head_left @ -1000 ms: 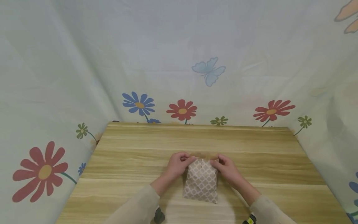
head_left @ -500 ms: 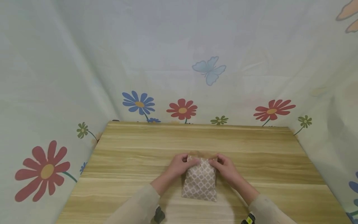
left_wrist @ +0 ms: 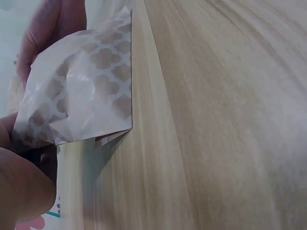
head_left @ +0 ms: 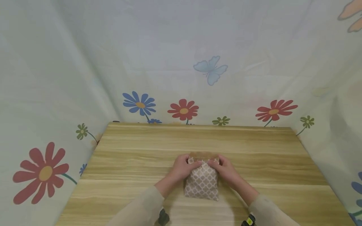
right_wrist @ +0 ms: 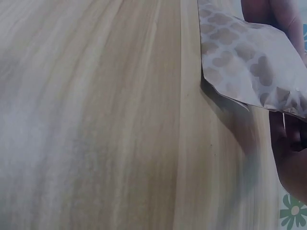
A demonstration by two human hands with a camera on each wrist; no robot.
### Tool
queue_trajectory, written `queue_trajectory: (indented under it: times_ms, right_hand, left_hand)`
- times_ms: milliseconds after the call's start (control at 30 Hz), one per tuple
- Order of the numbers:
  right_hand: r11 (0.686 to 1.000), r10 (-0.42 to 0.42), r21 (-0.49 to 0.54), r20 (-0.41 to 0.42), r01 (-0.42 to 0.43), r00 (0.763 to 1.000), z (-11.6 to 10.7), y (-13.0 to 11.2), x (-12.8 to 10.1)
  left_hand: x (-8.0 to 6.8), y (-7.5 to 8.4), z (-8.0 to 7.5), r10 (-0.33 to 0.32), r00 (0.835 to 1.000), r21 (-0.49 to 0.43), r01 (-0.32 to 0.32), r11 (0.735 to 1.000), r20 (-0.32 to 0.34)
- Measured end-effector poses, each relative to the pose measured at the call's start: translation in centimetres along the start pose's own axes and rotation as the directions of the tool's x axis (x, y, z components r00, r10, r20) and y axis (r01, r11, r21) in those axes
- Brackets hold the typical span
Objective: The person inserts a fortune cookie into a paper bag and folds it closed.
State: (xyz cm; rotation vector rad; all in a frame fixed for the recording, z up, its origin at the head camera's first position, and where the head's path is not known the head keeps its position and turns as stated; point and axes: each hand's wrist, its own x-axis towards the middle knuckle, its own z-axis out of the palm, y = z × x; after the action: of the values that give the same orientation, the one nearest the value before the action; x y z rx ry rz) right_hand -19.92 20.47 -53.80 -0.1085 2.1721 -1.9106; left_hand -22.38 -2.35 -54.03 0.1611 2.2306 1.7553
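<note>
- Patterned paper bag (head_left: 202,179) lies on the wooden table (head_left: 135,157), near the front edge and about midway across. Brown-and-white lattice print; the plain brown top strip faces the far side.
- Left hand (head_left: 182,168) at the bag's upper left corner, fingers curled and pinching the top edge. The thumb lies over the printed face.
- Right hand (head_left: 224,169) mirrors it at the upper right corner — same pinch, thumb on the paper.
- Thumbs sit close together near the middle of the top edge; whether they touch, cannot tell.
- Left wrist view: bag (left_wrist: 84,86) puffed and creased, its lower corner lifted slightly off the wood, shadow beneath. A fingertip (left_wrist: 24,191) close to the lens, blurred.
- Right wrist view: bag's corner (right_wrist: 249,67) also stands a little off the table — a dark shadow under it. Part of the right hand (right_wrist: 292,153) shows at the frame's edge.
- Beige sleeves (head_left: 138,208) on both forearms.
- Pale curtain (head_left: 181,56) with printed flowers and a blue butterfly (head_left: 210,69) hangs round three sides of the table.
</note>
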Motion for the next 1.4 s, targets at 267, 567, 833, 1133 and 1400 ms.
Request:
queue_trajectory:
  times_ms: [267, 567, 833, 1133, 1400]
  right_hand:
    - [1.000, 0.000, -0.017, 0.009, 0.000, 1.000, 0.1, 0.0, 0.1]
    - [0.999, 0.049, -0.009, -0.062, -0.049, 0.997, 0.3, 0.2, -0.1]
    - [0.998, 0.055, -0.029, -0.132, -0.059, 0.990, 0.5, 0.1, -0.1]
    - [1.000, 0.017, -0.013, -0.179, -0.019, 0.984, 0.6, 0.2, 0.1]
    - [1.000, 0.015, -0.005, -0.194, -0.016, 0.981, 0.5, 0.2, 0.1]
  left_hand:
    - [0.1, -0.1, 0.2, 0.028, 0.999, -0.009, -0.028, 1.000, -0.026]
    - [0.1, -0.3, 0.1, 0.029, 0.999, -0.056, -0.031, 0.998, -0.040]
    - [0.2, -0.7, -0.2, 0.016, 0.999, -0.094, -0.019, 0.995, -0.043]
    - [0.1, -0.8, -0.5, -0.021, 0.999, -0.165, 0.013, 0.986, -0.049]
    - [0.5, -0.9, -2.0, 0.036, 0.998, -0.085, -0.040, 0.996, -0.054]
